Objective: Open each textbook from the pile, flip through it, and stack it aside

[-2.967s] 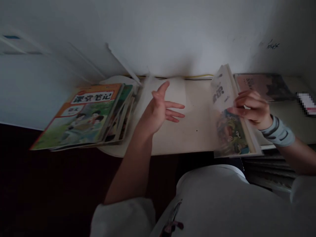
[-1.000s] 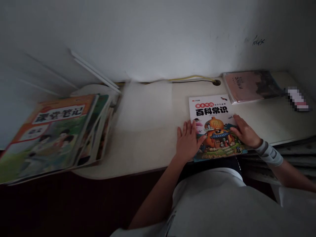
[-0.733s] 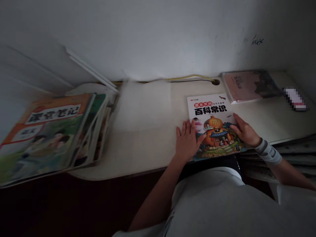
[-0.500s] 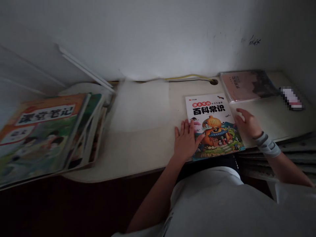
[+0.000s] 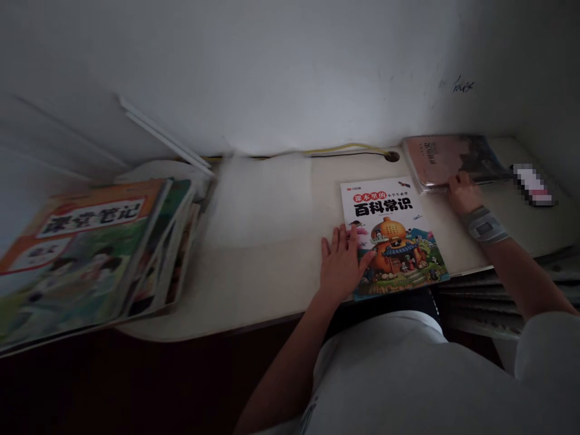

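A children's book [image 5: 389,235] with a gourd-shaped house on its cover lies flat at the desk's front edge. My left hand [image 5: 341,263] rests on its left side with the fingers spread, partly on the desk. My right hand [image 5: 466,194], a grey band on its wrist, is at the near edge of a pink and dark book [image 5: 444,160] by the wall. Its fingers are curled closed on that edge; the fingertips are partly hidden. The pink book lies flat and has a shiny, clear-looking cover.
A stack of books [image 5: 90,241] stands on the left, an orange and green one on top. A pale sheet-like patch [image 5: 263,199] lies mid-desk. A yellow cable [image 5: 344,147] runs along the wall to a hole [image 5: 391,156]. A phone-like object [image 5: 532,184], blurred out, lies far right.
My right hand has moved from beside the gourd-house book, up and right, to the near edge of the pink book. My left hand has stayed in place. The view has shifted slightly.
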Available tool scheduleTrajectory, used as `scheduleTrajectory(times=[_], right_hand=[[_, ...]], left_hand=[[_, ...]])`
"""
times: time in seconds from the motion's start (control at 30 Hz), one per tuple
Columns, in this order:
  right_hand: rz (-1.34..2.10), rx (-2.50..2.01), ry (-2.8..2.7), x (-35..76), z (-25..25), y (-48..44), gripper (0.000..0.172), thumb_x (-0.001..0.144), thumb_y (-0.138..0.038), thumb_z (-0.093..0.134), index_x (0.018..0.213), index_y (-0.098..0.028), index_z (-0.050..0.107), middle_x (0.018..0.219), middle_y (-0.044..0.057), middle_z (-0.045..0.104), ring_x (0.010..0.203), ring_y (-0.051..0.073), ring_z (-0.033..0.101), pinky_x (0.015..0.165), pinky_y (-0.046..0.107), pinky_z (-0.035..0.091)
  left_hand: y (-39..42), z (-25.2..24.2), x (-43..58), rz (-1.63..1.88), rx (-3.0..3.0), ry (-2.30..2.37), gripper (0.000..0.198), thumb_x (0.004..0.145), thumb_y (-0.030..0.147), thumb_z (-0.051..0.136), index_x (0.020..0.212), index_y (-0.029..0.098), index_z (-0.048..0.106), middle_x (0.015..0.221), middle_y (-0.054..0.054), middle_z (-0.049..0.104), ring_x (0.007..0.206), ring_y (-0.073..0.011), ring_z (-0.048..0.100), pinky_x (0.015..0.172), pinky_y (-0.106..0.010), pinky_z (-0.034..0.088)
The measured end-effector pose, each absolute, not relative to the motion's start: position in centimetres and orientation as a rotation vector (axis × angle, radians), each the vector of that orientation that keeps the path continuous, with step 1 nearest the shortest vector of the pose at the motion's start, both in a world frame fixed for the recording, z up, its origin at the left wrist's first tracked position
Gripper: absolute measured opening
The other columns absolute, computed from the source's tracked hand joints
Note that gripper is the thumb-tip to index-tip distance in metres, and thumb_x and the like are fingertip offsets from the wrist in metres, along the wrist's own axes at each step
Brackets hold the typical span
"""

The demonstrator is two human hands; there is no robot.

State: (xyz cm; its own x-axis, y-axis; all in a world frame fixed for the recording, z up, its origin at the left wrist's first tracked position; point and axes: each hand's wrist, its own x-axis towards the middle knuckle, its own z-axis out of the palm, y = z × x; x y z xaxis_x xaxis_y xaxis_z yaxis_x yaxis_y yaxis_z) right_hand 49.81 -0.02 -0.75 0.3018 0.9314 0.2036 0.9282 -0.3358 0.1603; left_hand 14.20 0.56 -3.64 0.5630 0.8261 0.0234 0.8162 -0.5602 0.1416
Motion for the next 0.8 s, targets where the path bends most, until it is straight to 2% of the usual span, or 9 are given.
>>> scheduleTrajectory(times=[0.13, 0.43, 0.5, 0.6, 0.67, 0.73, 0.8], right_hand=[[0.400, 2.421, 1.853, 50.1, -0.8, 0.6, 0.029, 0.092, -0.016, 0.038, 0.105, -0.006, 0.062, 0.107, 0.020, 0.059, 0.095, 0.024, 0.051, 0.071, 0.032, 0.032], [0.447, 2.423, 1.822, 51.3, -1.9, -0.4, 0.030, 0.089, -0.017, 0.038, 0.105, -0.015, 0.063, 0.110, 0.014, 0.060, 0.098, 0.024, 0.053, 0.072, 0.032, 0.038], [0.461, 2.436, 1.838, 51.3, -1.6, -0.4, 0.031, 0.089, -0.018, 0.038, 0.108, -0.016, 0.063, 0.118, 0.015, 0.057, 0.103, 0.026, 0.053, 0.077, 0.033, 0.040], [0.482, 2.515, 1.894, 50.3, -1.3, -0.9, 0.038, 0.090, -0.020, 0.037, 0.123, -0.016, 0.057, 0.132, 0.016, 0.049, 0.112, 0.027, 0.050, 0.088, 0.035, 0.041], [0.391, 2.582, 1.998, 48.7, -1.5, -1.7, 0.043, 0.091, -0.024, 0.036, 0.130, -0.015, 0.051, 0.128, 0.017, 0.053, 0.114, 0.028, 0.050, 0.092, 0.038, 0.042], [0.188, 2.605, 2.157, 46.7, -2.2, -3.1, 0.046, 0.091, -0.033, 0.038, 0.131, -0.012, 0.049, 0.120, 0.018, 0.059, 0.113, 0.030, 0.054, 0.094, 0.043, 0.044], [-0.019, 2.580, 2.322, 44.7, -3.2, -4.6, 0.052, 0.090, -0.041, 0.043, 0.131, -0.010, 0.049, 0.121, 0.020, 0.060, 0.114, 0.032, 0.055, 0.097, 0.048, 0.044]], left_hand=[[0.5, -3.6, 14.2, 0.137, 2.680, 1.416, 0.070, 0.094, 0.054, 0.027, 0.148, 0.010, 0.027, 0.150, -0.022, 0.032, 0.142, -0.0336, 0.025, 0.111, -0.057, 0.023], [0.5, -3.5, 14.1, 0.137, 2.659, 1.410, 0.071, 0.093, 0.055, 0.028, 0.147, 0.010, 0.029, 0.151, -0.022, 0.031, 0.141, -0.0346, 0.026, 0.112, -0.057, 0.022], [0.5, -3.6, 14.1, 0.144, 2.660, 1.406, 0.070, 0.094, 0.055, 0.028, 0.147, 0.009, 0.029, 0.151, -0.022, 0.031, 0.141, -0.0344, 0.026, 0.111, -0.057, 0.022], [0.5, -3.6, 14.0, 0.145, 2.664, 1.399, 0.070, 0.094, 0.054, 0.028, 0.147, 0.009, 0.028, 0.152, -0.022, 0.029, 0.142, -0.0341, 0.025, 0.112, -0.057, 0.022], [0.5, -3.5, 14.0, 0.141, 2.667, 1.388, 0.069, 0.094, 0.053, 0.028, 0.147, 0.010, 0.027, 0.153, -0.021, 0.027, 0.142, -0.0337, 0.025, 0.112, -0.057, 0.022], [0.5, -3.4, 14.0, 0.134, 2.673, 1.373, 0.068, 0.094, 0.052, 0.029, 0.148, 0.010, 0.027, 0.153, -0.021, 0.026, 0.142, -0.0332, 0.025, 0.111, -0.058, 0.022], [0.5, -3.4, 13.9, 0.127, 2.682, 1.355, 0.068, 0.094, 0.052, 0.030, 0.148, 0.011, 0.026, 0.153, -0.021, 0.026, 0.142, -0.0328, 0.025, 0.111, -0.059, 0.022]])
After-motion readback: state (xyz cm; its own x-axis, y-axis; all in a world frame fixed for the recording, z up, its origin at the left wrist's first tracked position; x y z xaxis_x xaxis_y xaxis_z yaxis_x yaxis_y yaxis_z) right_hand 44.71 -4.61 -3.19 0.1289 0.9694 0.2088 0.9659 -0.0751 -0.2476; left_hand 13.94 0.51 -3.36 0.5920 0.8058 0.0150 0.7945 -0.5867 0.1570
